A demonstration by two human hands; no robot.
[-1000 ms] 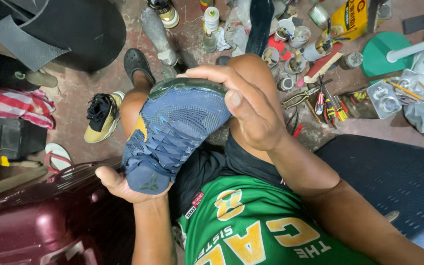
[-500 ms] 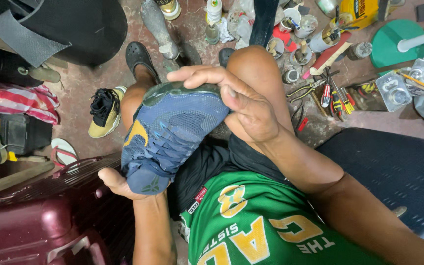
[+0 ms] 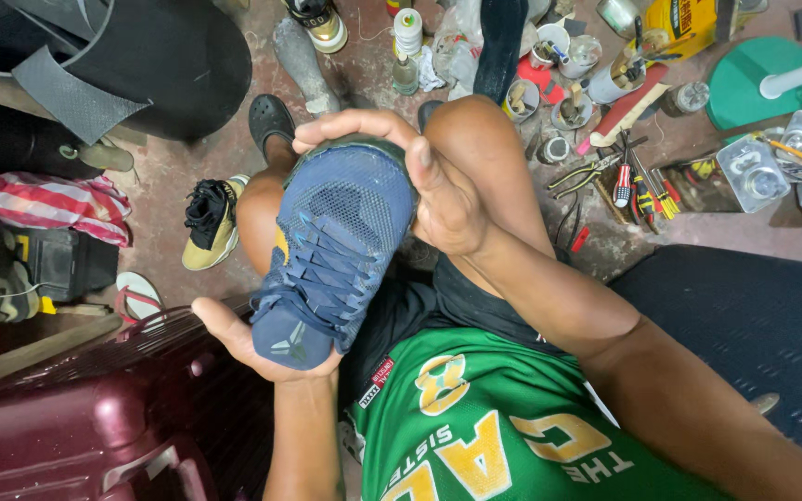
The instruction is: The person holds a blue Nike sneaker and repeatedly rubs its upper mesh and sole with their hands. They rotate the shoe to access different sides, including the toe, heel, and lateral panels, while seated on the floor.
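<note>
A dark blue mesh sneaker (image 3: 336, 246) with blue laces is held above my lap, toe pointing away from me. My left hand (image 3: 257, 348) cups the heel end from below. My right hand (image 3: 420, 176) wraps over the toe, fingers curled along its front rim and the thumb side pressed against the shoe's right edge. My knees (image 3: 475, 139) rise behind the shoe.
A yellow and black sneaker (image 3: 211, 218) lies on the floor at left, near a red sandal (image 3: 136, 295). A maroon suitcase (image 3: 95, 417) stands at lower left. Pliers, screwdrivers (image 3: 628, 181), small cups and bottles crowd the floor ahead. A green lid (image 3: 749, 79) lies at far right.
The shoe has tilted slightly and my right hand's fingers have slid further around the toe rim. The view has shifted a little.
</note>
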